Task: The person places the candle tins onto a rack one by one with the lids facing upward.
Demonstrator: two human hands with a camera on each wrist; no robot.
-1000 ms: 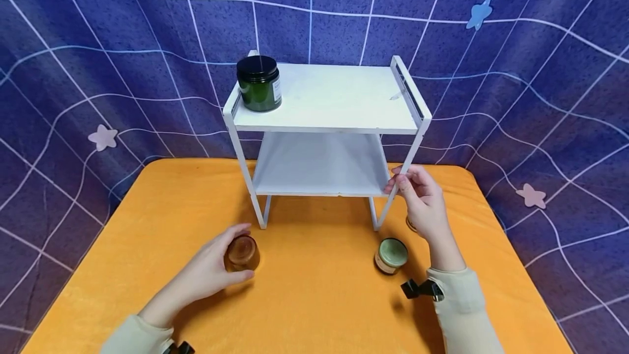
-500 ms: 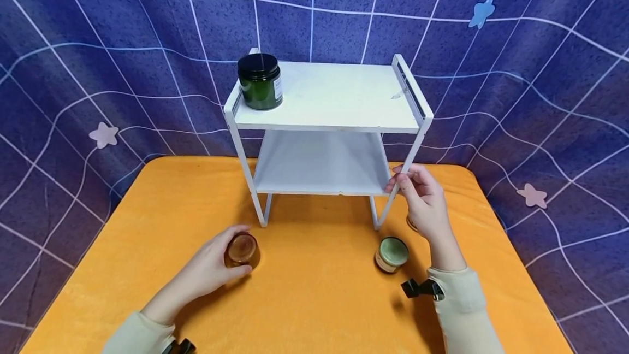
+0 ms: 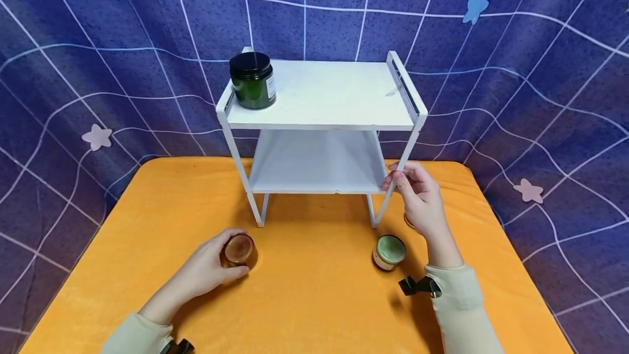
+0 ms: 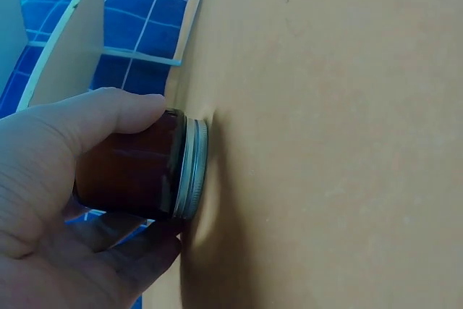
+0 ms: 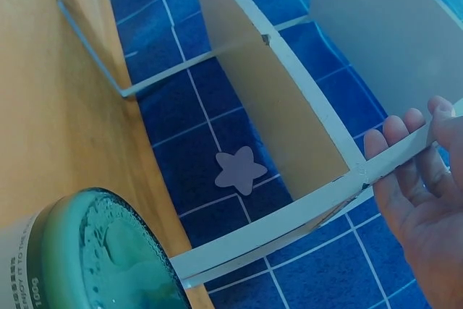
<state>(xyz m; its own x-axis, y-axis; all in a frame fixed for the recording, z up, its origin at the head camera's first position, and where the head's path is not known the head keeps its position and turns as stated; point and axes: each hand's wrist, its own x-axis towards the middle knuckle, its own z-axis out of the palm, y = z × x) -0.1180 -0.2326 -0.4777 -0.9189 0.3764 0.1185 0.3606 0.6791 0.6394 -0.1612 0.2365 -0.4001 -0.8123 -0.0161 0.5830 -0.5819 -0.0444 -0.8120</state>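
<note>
My left hand holds a small amber glass jar, thumb on one side and fingers on the other. In the left wrist view, the jar stands upside down, its metal lid against the orange cloth. My right hand grips the right front leg of a white two-tier shelf, thumb in front and fingers behind. The right wrist view shows those fingers around the white bar. A green glass jar sits on the cloth near the right wrist.
A larger dark green jar with a black lid stands on the top tier's left end. Part of a round rim shows beside my right wrist, mostly hidden. An orange cloth covers the table; a blue patterned curtain hangs behind.
My left thumb and fingers have drawn in closer around the amber jar. The head view has shifted slightly. My right hand stays on the shelf leg.
</note>
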